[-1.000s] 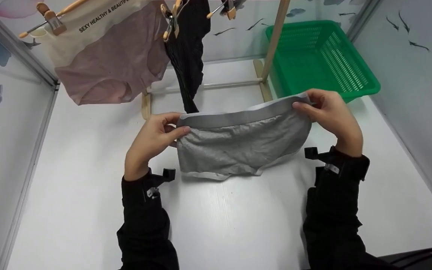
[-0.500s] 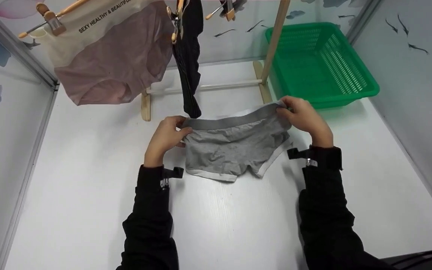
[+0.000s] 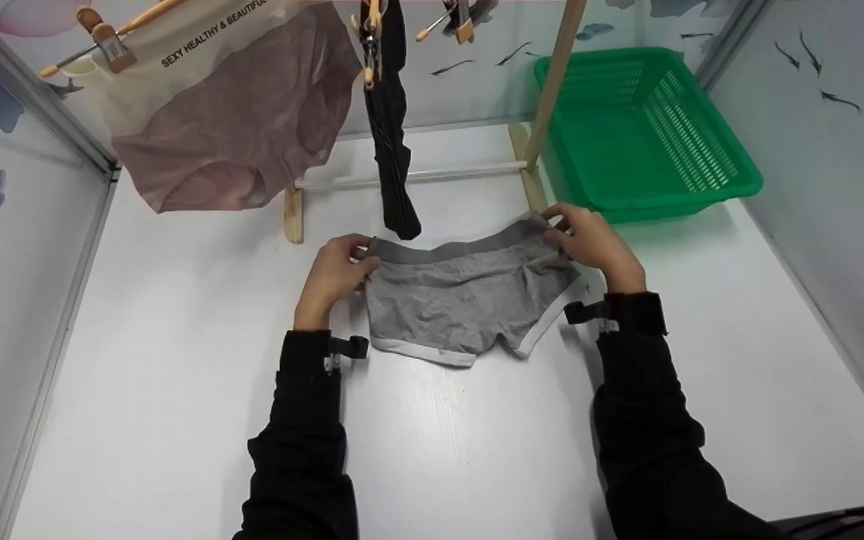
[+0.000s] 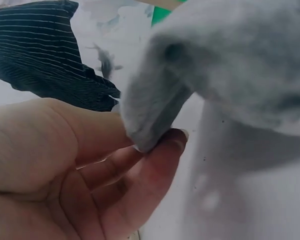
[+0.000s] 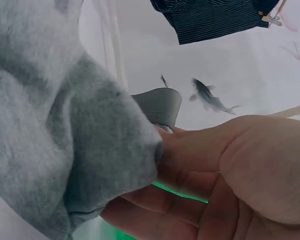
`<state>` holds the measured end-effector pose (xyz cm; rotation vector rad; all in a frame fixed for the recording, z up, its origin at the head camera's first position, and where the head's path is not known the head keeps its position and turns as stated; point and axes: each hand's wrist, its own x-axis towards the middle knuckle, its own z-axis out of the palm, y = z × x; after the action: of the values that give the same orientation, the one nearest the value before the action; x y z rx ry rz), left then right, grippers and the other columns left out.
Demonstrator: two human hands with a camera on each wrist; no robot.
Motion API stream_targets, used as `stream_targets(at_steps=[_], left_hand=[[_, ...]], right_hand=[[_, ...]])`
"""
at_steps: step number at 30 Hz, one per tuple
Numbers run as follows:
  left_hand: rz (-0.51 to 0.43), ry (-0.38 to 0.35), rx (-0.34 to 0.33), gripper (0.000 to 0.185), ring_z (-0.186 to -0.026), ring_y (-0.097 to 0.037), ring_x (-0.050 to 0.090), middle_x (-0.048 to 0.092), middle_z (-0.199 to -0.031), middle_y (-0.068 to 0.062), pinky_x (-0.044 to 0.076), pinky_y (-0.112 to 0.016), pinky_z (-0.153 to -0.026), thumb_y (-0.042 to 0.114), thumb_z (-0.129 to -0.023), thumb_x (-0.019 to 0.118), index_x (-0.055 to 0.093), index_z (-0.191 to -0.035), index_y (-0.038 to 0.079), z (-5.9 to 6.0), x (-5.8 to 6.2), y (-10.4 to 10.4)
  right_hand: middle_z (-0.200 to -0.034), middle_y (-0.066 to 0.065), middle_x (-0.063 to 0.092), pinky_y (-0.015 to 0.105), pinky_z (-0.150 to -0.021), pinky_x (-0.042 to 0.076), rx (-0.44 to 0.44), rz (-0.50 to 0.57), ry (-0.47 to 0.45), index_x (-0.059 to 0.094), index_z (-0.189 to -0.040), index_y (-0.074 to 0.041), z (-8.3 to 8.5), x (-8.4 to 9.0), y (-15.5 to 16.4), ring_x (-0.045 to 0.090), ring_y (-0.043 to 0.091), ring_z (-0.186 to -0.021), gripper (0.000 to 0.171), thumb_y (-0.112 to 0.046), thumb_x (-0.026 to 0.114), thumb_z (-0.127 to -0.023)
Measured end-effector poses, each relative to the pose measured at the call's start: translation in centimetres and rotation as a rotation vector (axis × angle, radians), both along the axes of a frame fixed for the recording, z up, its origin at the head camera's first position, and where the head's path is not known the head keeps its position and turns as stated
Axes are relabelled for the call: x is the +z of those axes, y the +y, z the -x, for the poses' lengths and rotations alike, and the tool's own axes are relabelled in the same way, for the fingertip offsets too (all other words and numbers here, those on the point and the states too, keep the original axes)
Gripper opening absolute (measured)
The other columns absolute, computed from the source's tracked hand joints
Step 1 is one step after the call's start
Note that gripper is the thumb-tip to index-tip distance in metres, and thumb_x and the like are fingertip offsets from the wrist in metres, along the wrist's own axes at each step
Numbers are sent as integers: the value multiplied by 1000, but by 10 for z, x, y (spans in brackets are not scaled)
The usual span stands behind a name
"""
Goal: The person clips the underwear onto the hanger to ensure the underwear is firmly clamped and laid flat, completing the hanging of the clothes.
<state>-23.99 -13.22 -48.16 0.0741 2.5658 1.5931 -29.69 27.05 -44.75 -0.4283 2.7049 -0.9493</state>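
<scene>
A pair of grey boxer briefs (image 3: 454,304) with white leg trim is spread over the white table, wrinkled, waistband on the far side. My left hand (image 3: 333,276) pinches the left end of the waistband between thumb and fingers. At the right end, slightly raised, my right hand (image 3: 588,241) grips the other waistband corner. In the left wrist view, thumb and fingertips of the left hand (image 4: 85,160) close on a fold of grey cloth. The right wrist view has the right hand (image 5: 205,170) holding the cloth's edge, fingers partly behind it.
Pink and cream briefs (image 3: 244,127) hang from a clip hanger at upper left. Beside them a dark striped garment (image 3: 393,157) hangs almost edge-on above the waistband. A wooden rack (image 3: 552,82) stands behind. The green basket (image 3: 649,204) is at back right.
Both hands have come closer together, the right one moving left and toward me. The boxer briefs have been lowered and lie flatter. The hanging dark garment has turned and swung right.
</scene>
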Motion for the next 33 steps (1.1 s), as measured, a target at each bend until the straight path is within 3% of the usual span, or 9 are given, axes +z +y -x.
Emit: stream_targets(at_steps=[7,11,14,17,20,23,26,31,33], left_hand=[[40,3,31,39,-74,-20,68,71,-104,-20,54,-25,-59,6,-97,65,61,-134,-3,2,-6,1],[85,-5,2,50,-94,-29,71,70,-115,-21,55,-35,-76,8,-96,65,52,-143,-3,0,-3,2],[135,25,-11,54,-115,-35,64,64,-128,-24,51,-44,-94,10,-97,65,48,-146,-3,-1,3,4],[217,72,-23,55,-128,-40,54,56,-137,-27,42,-48,-107,12,-97,65,48,-146,-6,-5,13,7],[331,107,-69,53,-133,-42,48,54,-140,-29,35,-48,-112,16,-97,65,51,-141,-11,-13,29,12],[413,78,-171,52,-131,-42,50,57,-137,-28,37,-48,-111,20,-97,67,55,-136,-12,-25,47,20],[477,3,-274,54,-125,-39,55,60,-133,-25,42,-48,-107,25,-96,70,57,-134,-10,-35,58,33],[564,-119,-365,44,-98,-31,64,68,-104,-15,51,-44,-90,33,-88,78,66,-109,-4,-43,57,57],[588,-150,-389,47,-98,-30,63,68,-103,-13,50,-43,-90,36,-85,82,65,-107,-2,-44,51,64]], right_hand=[[-109,29,67,47,-75,50,-77,-46,74,60,-131,8,2,-10,-3,66,38,-87,32,-9,56,-104],[-114,29,67,52,-84,50,-102,-57,109,60,-130,9,0,-8,-6,65,41,-100,32,-10,57,-104],[-118,28,67,53,-87,51,-108,-33,160,61,-129,9,-3,1,-10,65,41,-104,31,-9,58,-103],[-121,28,66,54,-91,50,-44,-5,208,61,-129,10,-8,12,-16,65,41,-109,31,-6,60,-102],[-121,25,68,51,-94,51,75,-8,222,63,-128,8,-14,20,-23,66,38,-112,31,-5,64,-100],[-118,22,70,50,-93,52,189,-21,185,66,-127,6,-19,24,-31,67,36,-109,30,-4,66,-98],[-119,24,69,50,-93,52,285,-52,105,66,-128,6,-21,24,-35,67,37,-110,33,-3,68,-96],[-113,24,67,46,-88,49,371,-142,-43,55,-140,6,-22,16,-36,61,31,-95,56,-10,77,-91],[-117,23,65,46,-91,47,378,-176,-84,51,-145,5,-22,13,-35,58,30,-97,66,-15,80,-89]])
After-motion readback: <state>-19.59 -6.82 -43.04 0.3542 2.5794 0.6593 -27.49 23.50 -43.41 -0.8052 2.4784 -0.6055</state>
